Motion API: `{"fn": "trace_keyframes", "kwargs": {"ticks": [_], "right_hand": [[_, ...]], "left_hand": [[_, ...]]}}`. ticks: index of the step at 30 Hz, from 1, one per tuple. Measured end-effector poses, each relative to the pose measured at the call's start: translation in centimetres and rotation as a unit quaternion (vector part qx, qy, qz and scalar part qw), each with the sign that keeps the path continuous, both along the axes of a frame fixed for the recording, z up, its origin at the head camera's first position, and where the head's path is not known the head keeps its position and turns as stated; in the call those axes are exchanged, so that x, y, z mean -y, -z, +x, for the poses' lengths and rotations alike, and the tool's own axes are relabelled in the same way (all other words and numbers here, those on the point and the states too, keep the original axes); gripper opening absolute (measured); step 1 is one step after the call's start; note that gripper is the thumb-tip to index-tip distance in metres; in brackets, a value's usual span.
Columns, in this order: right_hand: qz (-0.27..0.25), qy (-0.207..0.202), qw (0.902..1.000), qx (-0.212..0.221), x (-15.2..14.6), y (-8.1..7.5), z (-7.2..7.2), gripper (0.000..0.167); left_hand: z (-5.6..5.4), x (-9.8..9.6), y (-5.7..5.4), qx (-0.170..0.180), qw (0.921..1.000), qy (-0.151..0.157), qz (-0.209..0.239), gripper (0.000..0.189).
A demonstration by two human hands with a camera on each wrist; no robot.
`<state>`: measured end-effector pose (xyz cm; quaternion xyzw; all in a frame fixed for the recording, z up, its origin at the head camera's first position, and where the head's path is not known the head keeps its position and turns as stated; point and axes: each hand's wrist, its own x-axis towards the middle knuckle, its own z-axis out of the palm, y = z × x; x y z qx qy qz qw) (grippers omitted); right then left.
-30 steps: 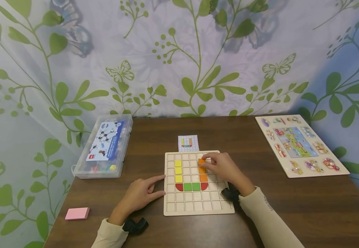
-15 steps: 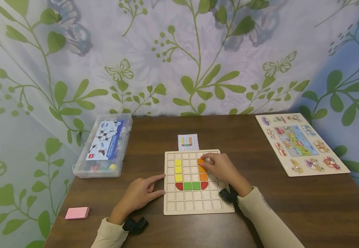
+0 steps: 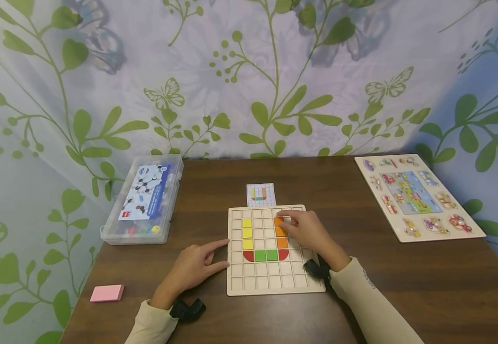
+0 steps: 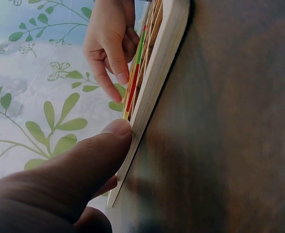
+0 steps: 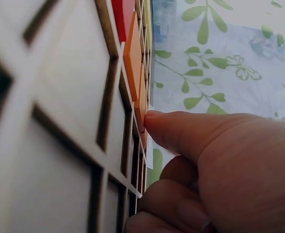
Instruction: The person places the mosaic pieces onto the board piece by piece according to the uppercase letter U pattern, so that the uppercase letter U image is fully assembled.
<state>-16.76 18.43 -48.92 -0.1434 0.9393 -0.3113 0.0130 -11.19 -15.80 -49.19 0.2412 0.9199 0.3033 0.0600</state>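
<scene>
A wooden grid board [image 3: 262,283] lies on the table, bearing a U of coloured tiles. Yellow tiles [image 3: 247,233] form its left side, two green tiles [image 3: 259,255] the bottom, red rounded tiles [image 3: 283,254] the corners, and orange tiles [image 3: 282,242] the right side. My right hand [image 3: 311,232] pinches the top orange tile [image 3: 278,221] at its grid square; in the right wrist view, the thumb [image 5: 169,124] touches an orange tile. Extended thumb and index finger of my left hand [image 3: 192,267] touch the board's left edge; its other fingers are curled under.
A small pattern card [image 3: 261,194] showing a similar U lies behind the board. To the left are a clear plastic case [image 3: 143,196] and a pink block [image 3: 107,293]. A wooden picture puzzle [image 3: 418,198] lies at the right, and a patterned cloth [image 3: 214,71] hangs behind the table.
The head view has tilted slightly down, so the table things appear a little higher. Both hands stay at nearly the same places on the board.
</scene>
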Motion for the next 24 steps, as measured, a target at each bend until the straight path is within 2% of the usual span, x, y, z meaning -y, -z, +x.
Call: {"fn": "trace_keyframes", "kwargs": {"ticks": [4,12,18,24], "right_hand": [[-0.001,-0.008,1.0,0.003,0.1,-0.1,0.1,0.033],[-0.012,0.001,0.9997,0.021,0.1,-0.5,0.4,0.025],[-0.03,0.015,0.9994,0.004,-0.1,-0.4,0.3,0.017],[-0.051,0.019,0.9984,-0.015,-1.0,-0.5,0.9,0.021]], "left_hand": [[0.1,0.1,-0.1,0.004,1.0,-0.002,0.001,0.055],[0.2,0.1,0.0,0.005,1.0,-0.001,0.003,0.056],[0.1,0.1,-0.2,0.003,1.0,0.003,0.008,0.056],[0.1,0.0,-0.1,0.001,0.9999,0.006,0.015,0.056]]}}
